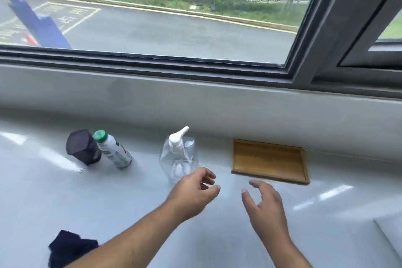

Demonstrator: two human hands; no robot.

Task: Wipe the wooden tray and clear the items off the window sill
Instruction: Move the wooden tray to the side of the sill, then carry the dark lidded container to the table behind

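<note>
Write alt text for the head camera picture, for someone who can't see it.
Two bare hands, left hand and right hand, reach open and empty over a white window sill. On it stand a dark container, green-capped bottle, clear pump bottle and empty wooden tray; a dark cloth lies near-left.

Glossy white sill (108, 198); matt wooden tray (268, 160); clear plastic pump bottle (179, 159); dark soft cloth (69, 248) at its near edge.

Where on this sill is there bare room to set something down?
Bare sill between the green-capped bottle and the pump bottle, and right of the wooden tray. Crowded by the dark container; both hands hover between pump bottle and tray.
</note>
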